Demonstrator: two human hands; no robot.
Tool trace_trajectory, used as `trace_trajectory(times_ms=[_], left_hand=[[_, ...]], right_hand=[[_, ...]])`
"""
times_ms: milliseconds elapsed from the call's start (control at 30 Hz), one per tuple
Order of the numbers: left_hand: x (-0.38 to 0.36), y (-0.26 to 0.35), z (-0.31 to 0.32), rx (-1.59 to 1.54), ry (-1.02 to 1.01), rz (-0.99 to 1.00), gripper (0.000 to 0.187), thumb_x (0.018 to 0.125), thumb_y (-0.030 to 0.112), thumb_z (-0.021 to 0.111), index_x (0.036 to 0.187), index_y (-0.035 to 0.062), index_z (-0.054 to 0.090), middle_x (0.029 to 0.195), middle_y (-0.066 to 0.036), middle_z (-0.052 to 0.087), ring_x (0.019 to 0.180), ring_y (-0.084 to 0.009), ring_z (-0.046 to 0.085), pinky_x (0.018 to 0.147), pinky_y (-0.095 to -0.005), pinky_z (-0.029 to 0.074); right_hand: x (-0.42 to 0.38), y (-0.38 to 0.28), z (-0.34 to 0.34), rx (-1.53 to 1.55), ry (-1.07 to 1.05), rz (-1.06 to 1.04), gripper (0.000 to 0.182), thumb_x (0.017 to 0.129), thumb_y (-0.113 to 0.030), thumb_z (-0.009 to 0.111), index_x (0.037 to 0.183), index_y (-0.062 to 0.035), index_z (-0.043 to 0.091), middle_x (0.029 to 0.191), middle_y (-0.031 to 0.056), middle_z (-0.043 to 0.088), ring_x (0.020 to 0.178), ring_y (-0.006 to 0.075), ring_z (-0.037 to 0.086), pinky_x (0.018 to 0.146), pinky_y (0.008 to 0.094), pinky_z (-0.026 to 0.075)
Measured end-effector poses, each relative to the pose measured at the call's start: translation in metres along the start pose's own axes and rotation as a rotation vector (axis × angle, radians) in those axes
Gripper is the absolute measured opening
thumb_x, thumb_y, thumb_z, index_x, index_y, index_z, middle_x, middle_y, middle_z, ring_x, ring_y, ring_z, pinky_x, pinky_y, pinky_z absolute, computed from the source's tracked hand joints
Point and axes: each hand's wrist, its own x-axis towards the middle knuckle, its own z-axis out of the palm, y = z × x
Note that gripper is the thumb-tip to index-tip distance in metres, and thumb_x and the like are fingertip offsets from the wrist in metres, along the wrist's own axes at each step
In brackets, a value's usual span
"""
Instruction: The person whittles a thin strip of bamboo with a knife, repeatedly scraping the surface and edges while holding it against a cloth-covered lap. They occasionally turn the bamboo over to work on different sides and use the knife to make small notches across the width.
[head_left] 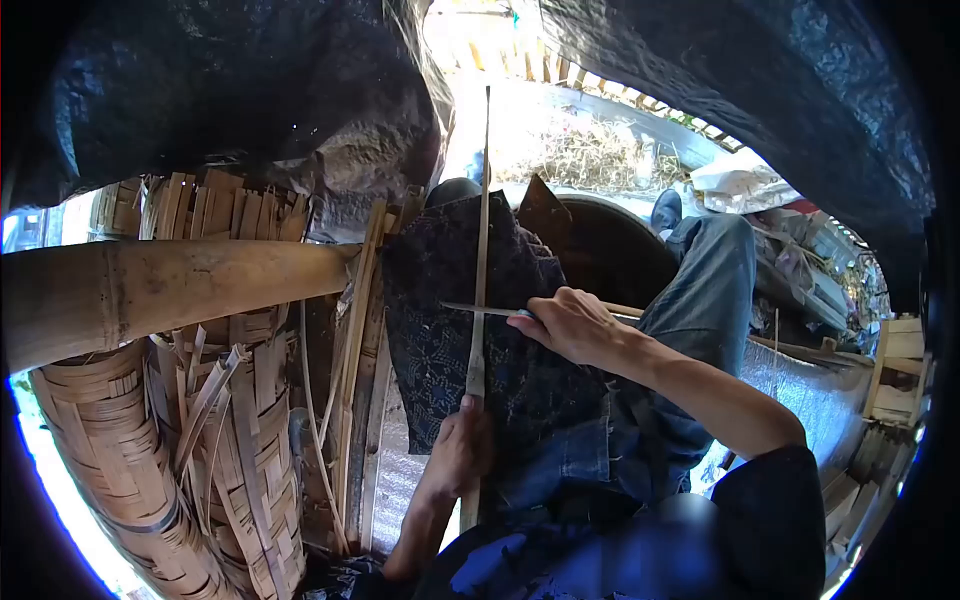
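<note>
My left hand (460, 445) is closed around a long, narrow bamboo strip (483, 250) that points away from me over my lap. My right hand (572, 325) is wrapped round the handle of a knife (475, 309). The thin blade lies crosswise at the strip, ahead of my left hand, and points left. Most of the handle is hidden in my fingers. Beneath both hands a dark patterned cloth (430, 350) covers my left leg and lap.
A thick bamboo pole (200, 285) juts in from the left, above woven bamboo rolls (110, 430). Upright strips (360, 350) stand left of the cloth. Dark sheeting (240, 90) hangs overhead. Beyond my knees are a dark round container (620, 250) and dry straw (610, 155).
</note>
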Motion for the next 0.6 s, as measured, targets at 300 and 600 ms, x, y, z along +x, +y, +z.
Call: trace_trajectory(times_ms=[300, 600], left_hand=[[-0.011, 0.007, 0.008, -0.379, -0.027, -0.212, 0.042, 0.097, 0.047, 0.034, 0.066, 0.0186, 0.033, 0.049, 0.008, 0.025, 0.034, -0.0051, 0.024, 0.03, -0.0213, 0.019], [-0.005, -0.001, 0.005, -0.476, -0.087, -0.23, 0.041, 0.097, 0.047, 0.034, 0.069, 0.0171, 0.037, 0.049, 0.008, 0.026, 0.036, -0.0049, 0.023, 0.032, -0.0208, 0.019]], right_hand=[[0.027, 0.01, -0.003, -0.075, 0.142, -0.104, 0.049, 0.093, -0.04, 0.049, 0.063, -0.0017, 0.053, 0.046, 0.0159, 0.051, 0.043, 0.033, 0.056, 0.041, 0.0428, 0.045], [0.003, 0.012, -0.002, -0.025, 0.155, -0.035, 0.051, 0.092, -0.042, 0.049, 0.061, -0.0022, 0.054, 0.048, 0.0165, 0.052, 0.044, 0.0345, 0.056, 0.044, 0.0437, 0.047]])
